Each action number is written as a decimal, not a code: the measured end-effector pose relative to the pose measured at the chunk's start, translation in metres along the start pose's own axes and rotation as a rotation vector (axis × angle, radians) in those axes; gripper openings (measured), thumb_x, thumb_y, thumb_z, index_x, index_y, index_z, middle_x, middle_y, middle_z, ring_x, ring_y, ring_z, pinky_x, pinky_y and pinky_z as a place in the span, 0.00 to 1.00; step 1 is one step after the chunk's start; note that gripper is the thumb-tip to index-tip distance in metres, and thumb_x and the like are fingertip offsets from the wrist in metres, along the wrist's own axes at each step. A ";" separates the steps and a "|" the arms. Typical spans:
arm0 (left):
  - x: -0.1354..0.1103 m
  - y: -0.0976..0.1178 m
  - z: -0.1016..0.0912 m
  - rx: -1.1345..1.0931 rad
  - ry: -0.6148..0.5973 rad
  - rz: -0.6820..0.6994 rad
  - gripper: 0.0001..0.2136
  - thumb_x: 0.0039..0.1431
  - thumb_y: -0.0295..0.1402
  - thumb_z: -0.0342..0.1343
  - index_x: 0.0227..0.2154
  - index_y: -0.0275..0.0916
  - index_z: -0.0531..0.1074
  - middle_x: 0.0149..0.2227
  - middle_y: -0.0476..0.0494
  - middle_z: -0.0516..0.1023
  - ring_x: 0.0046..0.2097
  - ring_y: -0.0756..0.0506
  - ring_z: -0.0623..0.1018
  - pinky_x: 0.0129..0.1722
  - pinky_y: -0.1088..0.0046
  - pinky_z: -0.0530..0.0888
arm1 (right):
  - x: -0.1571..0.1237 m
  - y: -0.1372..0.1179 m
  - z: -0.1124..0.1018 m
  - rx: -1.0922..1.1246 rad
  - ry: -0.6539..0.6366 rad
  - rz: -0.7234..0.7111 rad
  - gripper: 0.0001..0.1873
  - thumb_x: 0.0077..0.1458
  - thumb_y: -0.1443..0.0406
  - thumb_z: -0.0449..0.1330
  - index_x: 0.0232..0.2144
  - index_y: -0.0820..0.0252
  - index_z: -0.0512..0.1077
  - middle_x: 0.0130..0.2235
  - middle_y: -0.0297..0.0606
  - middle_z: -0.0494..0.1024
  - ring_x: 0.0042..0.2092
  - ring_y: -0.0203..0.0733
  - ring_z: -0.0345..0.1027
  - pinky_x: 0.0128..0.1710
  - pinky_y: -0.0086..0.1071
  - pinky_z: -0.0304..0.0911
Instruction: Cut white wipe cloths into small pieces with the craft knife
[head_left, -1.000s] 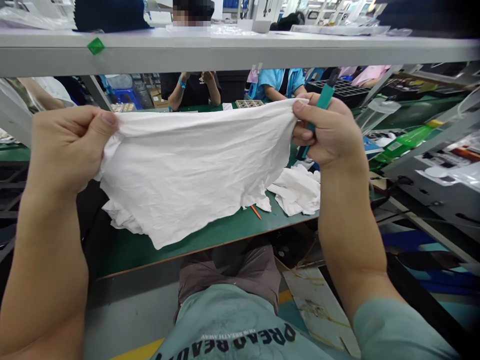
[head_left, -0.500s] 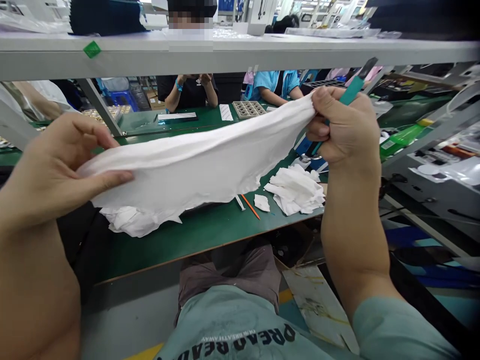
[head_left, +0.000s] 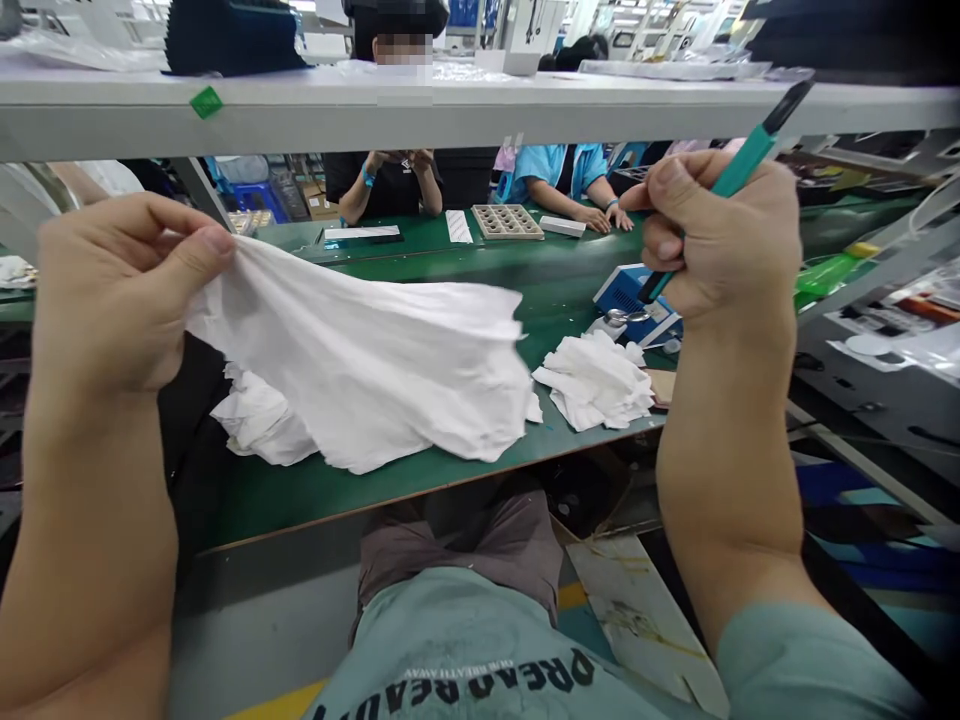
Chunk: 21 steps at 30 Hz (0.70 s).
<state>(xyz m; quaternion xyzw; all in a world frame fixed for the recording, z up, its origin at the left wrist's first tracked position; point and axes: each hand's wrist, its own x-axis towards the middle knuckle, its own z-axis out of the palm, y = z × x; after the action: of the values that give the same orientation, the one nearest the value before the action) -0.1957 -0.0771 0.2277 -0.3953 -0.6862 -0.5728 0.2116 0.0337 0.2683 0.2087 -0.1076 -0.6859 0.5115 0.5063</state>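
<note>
A white cloth [head_left: 382,360] hangs from my left hand [head_left: 127,280], pinched by a corner between thumb and fingers. Its free end drapes over the green bench toward the middle. My right hand [head_left: 720,235] is raised at the right, wrapped around a teal utility knife [head_left: 744,160] with a dark blade tip pointing up. The cloth is apart from this hand. Below the cloth's left side lies a crumpled white cloth [head_left: 262,420]. A heap of white cloth pieces [head_left: 596,380] rests on the bench between my hands, nearer the right.
A blue box-shaped device [head_left: 634,300] stands behind the heap on the green bench [head_left: 300,510]. Farther back are a compartment tray [head_left: 506,222] and a co-worker's hands [head_left: 604,218]. A white shelf [head_left: 480,110] crosses above. A green bottle [head_left: 829,275] lies at right.
My right hand has let go of the cloth and moved right and slightly up with the knife. The cloth's right end has dropped, while my left hand still pinches the other end.
</note>
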 end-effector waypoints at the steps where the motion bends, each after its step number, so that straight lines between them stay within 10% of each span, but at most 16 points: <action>1: 0.000 -0.001 0.004 -0.048 -0.035 -0.007 0.12 0.49 0.36 0.70 0.31 0.33 0.79 0.25 0.50 0.72 0.26 0.55 0.68 0.26 0.76 0.64 | -0.006 0.000 0.007 -0.004 -0.038 0.010 0.13 0.52 0.58 0.73 0.27 0.60 0.75 0.33 0.44 0.80 0.19 0.25 0.51 0.17 0.31 0.40; 8: -0.001 0.017 0.032 -0.076 -0.188 -0.081 0.07 0.56 0.36 0.64 0.32 0.39 0.75 0.23 0.52 0.68 0.23 0.54 0.63 0.23 0.76 0.59 | -0.066 0.042 0.097 0.097 -0.546 0.193 0.23 0.44 0.58 0.75 0.43 0.57 0.77 0.48 0.43 0.80 0.45 0.43 0.73 0.37 0.32 0.68; 13: 0.000 0.031 0.030 -0.086 -0.268 -0.135 0.13 0.52 0.44 0.66 0.30 0.41 0.73 0.24 0.51 0.71 0.23 0.53 0.67 0.21 0.77 0.62 | -0.095 0.093 0.136 0.159 -0.790 0.387 0.37 0.40 0.57 0.75 0.54 0.50 0.73 0.57 0.40 0.76 0.49 0.46 0.70 0.42 0.38 0.66; 21: 0.000 0.035 0.007 -0.021 -0.233 -0.066 0.24 0.45 0.52 0.69 0.33 0.35 0.75 0.28 0.50 0.73 0.24 0.55 0.72 0.23 0.80 0.67 | -0.134 0.119 0.180 0.393 -0.945 0.495 0.27 0.38 0.53 0.73 0.45 0.37 0.76 0.45 0.22 0.79 0.46 0.44 0.66 0.41 0.36 0.64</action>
<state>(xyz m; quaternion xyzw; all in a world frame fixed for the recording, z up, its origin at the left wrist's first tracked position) -0.1675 -0.0692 0.2474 -0.4386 -0.7128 -0.5366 0.1072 -0.0933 0.1267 0.0404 0.0717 -0.6843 0.7254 0.0200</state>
